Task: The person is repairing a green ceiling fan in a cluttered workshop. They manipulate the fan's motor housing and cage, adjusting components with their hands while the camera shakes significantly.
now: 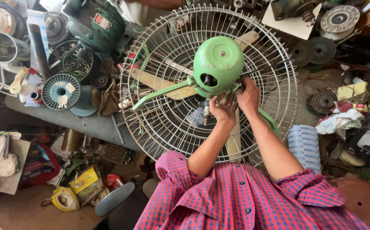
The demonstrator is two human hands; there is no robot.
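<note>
A single view from a camera worn on the person's head looks almost straight down, close over both forearms. A round wire fan guard [210, 81] fills the middle of the frame, with a cluttered bench [82, 123] at left and floor [27, 208] below.

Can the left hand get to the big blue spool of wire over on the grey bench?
Probably yes, with a stretch. The left hand is at the green fan motor; the blue spool lies far left, past the wire cage rim, with nothing covering it.
</note>
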